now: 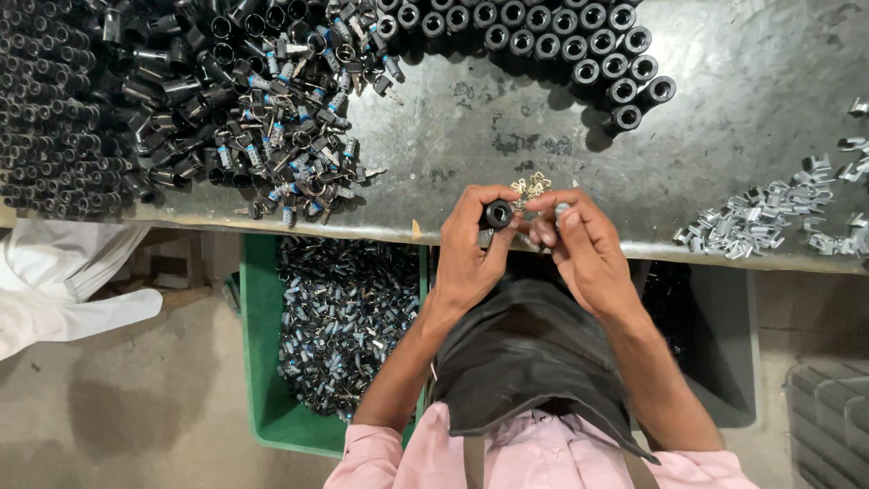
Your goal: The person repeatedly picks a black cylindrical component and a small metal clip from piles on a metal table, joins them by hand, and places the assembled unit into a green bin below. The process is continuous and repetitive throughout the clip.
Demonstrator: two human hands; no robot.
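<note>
Head view | left hand (471, 254) fingers pinching black cylinder (498, 215) | right hand (584, 249) fingers pressed around small metal part (561, 210)

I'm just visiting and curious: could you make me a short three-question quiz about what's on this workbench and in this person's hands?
1. True or false: the left hand pinches a black cylinder.
2. What lies in the green crate under the bench? A) loose cloth B) small metal parts C) nothing
3. Which side of the bench holds the pile of silvery metal clips?

Key: 1 true. 2 B. 3 The right side, as the person sees it; the right hand works close beside the cylinder.
</note>
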